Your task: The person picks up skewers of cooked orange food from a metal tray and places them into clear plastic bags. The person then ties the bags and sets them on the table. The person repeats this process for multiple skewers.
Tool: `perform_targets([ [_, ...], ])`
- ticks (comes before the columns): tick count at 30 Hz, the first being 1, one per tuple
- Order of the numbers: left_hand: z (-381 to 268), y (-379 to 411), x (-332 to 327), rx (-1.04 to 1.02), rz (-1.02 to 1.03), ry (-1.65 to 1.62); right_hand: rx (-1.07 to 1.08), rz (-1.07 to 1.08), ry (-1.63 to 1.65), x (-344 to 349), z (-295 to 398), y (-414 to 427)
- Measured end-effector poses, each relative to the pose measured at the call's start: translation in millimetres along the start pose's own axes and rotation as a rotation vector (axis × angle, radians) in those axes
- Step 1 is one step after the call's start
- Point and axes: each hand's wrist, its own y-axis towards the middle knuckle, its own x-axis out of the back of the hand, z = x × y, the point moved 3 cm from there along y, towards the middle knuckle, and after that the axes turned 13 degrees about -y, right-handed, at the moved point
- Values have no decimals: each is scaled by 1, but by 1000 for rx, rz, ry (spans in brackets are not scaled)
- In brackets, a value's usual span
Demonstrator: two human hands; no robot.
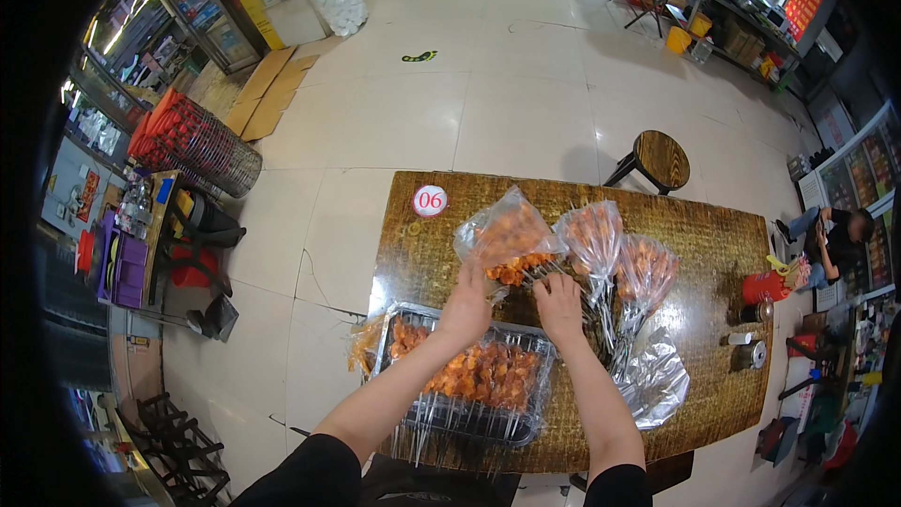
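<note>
My left hand [467, 306] grips the lower left edge of a clear plastic bag [510, 222] with orange-red seasoned meat skewers partly inside it. Some of the meat [519, 270] sticks out below the bag's mouth. My right hand [561, 306] is closed around the thin skewer sticks of that bunch, its fingertips partly hiding them. Just to the right lie two bagged bunches of skewers [591, 232] [646, 271], their sticks pointing towards me. A black tray [521, 431] lined with clear film stands under my forearms, holding more skewers [486, 373] whose sticks overhang its near side.
Loose clear plastic bags [654, 380] lie at the wooden table's [711, 282] right. Beyond them stand a red container [766, 287] and small jars [754, 354]. A round stool [660, 160] is behind the table. A person [830, 243] sits at the far right; wire baskets [204, 144] stand left.
</note>
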Motion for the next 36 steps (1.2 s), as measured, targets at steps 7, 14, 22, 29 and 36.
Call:
perform_targets([
  [7,-2,-3,2,-55,10,43,37,-20,136,-9,-3,6],
  [14,-1,-4,5,-68,-39,103,-168,-72,273,7,-1,-3],
  [22,-19,-7,-1,-133,-87,74,-279,-66,520,-2,12,16],
  [29,-12,-3,15,64,10,-132,-339,-117,623,-5,8,26],
  [36,-4,-8,17,29,-29,-203,-231,58,450,-13,15,33],
])
